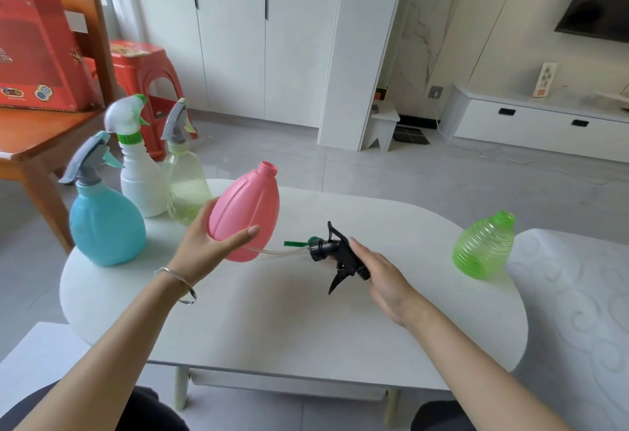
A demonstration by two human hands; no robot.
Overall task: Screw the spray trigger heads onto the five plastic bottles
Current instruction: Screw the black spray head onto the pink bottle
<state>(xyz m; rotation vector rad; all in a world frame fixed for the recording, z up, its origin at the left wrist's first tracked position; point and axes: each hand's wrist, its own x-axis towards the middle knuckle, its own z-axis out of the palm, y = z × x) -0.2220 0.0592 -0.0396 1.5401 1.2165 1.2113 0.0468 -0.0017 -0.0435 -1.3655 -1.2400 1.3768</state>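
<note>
The pink bottle point(245, 216) is smooth plastic with a soft shine, and you cannot see through it. The blue bottle point(107, 226) and the white bottle point(141, 182) on the left look the same way. The pale yellow bottle point(187, 185) is clear plastic. The green bottle point(485, 246) on the right is see-through plastic with ridges all around. The black trigger head point(340, 255) is hard, dark plastic, and its tube point(282, 253) is thin and clear. The white surface point(272, 321) looks smooth and matt. A shiny metal bangle point(178, 282) sits on the left wrist. The far left chair point(37, 131) is glossy wood. The floor point(425, 175) is smooth grey tile.
</note>
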